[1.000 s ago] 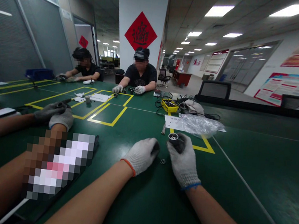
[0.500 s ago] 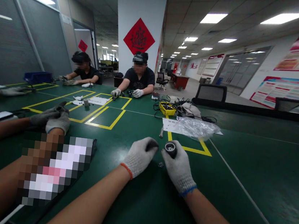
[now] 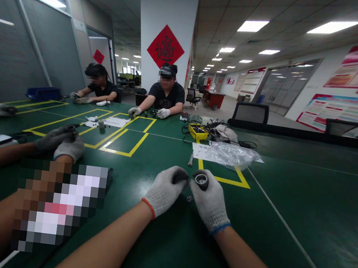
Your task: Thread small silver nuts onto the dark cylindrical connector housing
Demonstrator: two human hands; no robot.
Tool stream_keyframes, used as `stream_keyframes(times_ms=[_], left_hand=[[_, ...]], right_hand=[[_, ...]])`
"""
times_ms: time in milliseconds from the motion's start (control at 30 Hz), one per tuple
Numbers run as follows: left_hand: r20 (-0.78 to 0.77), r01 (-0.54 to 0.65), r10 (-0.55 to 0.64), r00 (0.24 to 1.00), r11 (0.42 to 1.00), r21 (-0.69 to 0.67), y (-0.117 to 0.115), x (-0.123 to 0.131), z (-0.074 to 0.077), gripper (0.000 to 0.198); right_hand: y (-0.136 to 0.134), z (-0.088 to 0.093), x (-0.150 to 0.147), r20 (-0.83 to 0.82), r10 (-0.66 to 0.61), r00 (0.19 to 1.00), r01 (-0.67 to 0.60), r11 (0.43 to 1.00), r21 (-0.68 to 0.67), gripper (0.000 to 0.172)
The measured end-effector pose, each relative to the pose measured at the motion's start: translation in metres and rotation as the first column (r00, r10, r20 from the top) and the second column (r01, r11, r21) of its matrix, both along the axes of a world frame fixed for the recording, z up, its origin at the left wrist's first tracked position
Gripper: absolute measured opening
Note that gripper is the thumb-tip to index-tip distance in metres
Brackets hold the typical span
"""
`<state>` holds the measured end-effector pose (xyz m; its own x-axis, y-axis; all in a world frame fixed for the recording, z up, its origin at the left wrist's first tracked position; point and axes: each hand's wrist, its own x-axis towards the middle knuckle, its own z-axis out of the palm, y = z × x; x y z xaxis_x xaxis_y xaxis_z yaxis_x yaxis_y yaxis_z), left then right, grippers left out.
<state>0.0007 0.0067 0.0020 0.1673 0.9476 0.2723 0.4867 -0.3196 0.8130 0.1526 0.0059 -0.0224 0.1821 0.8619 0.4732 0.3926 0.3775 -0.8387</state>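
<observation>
Grip, right hand (image 3: pixel 212 201): fingers and thumb are closed round a small dark cup (image 3: pixel 201 180) with a pale rim. The cup is held above the desk (image 3: pixel 288 204), hollow end turned upward, presumably so that its inside can be seen. Grip, left hand (image 3: pixel 164 191): fingertips are drawn in close beside the cup; whether anything is pinched there cannot be told. Both hands are brought near each other, probably to shorten the reach between them.

Small rings (image 3: pixel 189 199): laid loose on the desk between the hands, seemingly for easy reach. Metal rod (image 3: pixel 190 160): laid beyond, near a sheet of paper (image 3: pixel 200 152). Clear plastic bag (image 3: pixel 233 155): rested on the paper. Yellow box (image 3: pixel 198 133): set farther back beside black cables (image 3: pixel 186 128), apparently to leave elbow room.
</observation>
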Motion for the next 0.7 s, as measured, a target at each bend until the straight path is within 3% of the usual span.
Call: stream_keyframes(times_ms=[300, 700], left_hand=[[0.221, -0.040, 0.034, 0.975, 0.999, 0.021, -0.002, -0.001, 0.005, 0.011], [0.284, 0.052, -0.058, 0.957, 0.998, 0.028, -0.012, 0.006, 0.014, 0.013]], right_hand=[[-0.003, 0.002, 0.000, -0.099, 0.063, 0.993, -0.057, 0.997, 0.060, 0.016], [-0.003, 0.006, 0.001, -0.141, 0.196, 0.970, -0.192, 0.981, 0.041, 0.012]])
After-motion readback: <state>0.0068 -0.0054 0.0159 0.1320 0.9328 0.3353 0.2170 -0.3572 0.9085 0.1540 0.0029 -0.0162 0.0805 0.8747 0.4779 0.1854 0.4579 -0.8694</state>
